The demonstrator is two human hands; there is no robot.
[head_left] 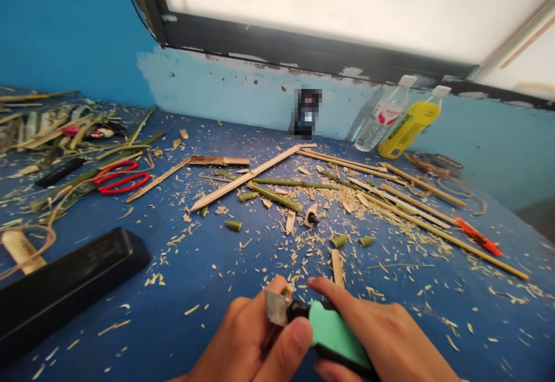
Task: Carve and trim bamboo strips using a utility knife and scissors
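My right hand (pixel 377 330) is wrapped around a mint-green and black hand tool (pixel 338 333), low in the middle of the view. Its black collar (pixel 298 310) points left and meets a flat metal blade (pixel 276 307). My left hand (pixel 255 336) closes around the blade end, the thumb pressed close to the collar. A small pale bit shows behind the blade; what lies under the left fingers is hidden. Beyond the hands, a flat bamboo strip (pixel 337 267) lies on the blue table (pixel 182 324). A small black-tipped piece (pixel 311 218) lies farther off among shavings.
A long black case (pixel 78 289) lies at left, with red-handled scissors (pixel 121 177) behind it. Bamboo sticks (pixel 416 214) and an orange cutter (pixel 479 236) are at right. A clear bottle (pixel 381 117) and a yellow bottle (pixel 410 128) lean against the wall, near a blurred dark object (pixel 307 113).
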